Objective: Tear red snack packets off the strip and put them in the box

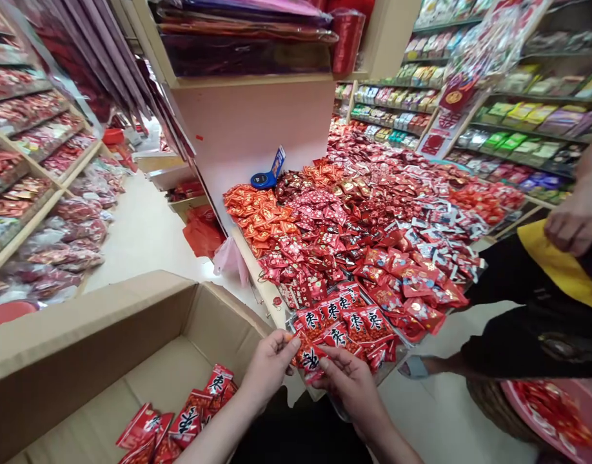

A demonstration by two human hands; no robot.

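Observation:
A small red packet [309, 358] with a black character is held between my two hands, over the near edge of a clear tray [384, 372]. My left hand [271, 364] pinches its left end with thumb and fingers. On its right side, the thumb and fingers of my right hand [349, 380] grip it. Several matching red packets [356, 324] lie in the tray just beyond. More of the same packets [187, 422] rest in an open cardboard box [155, 361] at the lower left.
Heaps of red and orange wrapped packets [373, 200] cover the display table. A blue round device [263, 180] sits at its back left. Another person's hand [579, 216] shows at right, above a pink tub [562, 412]. Stocked shelves stand on both sides.

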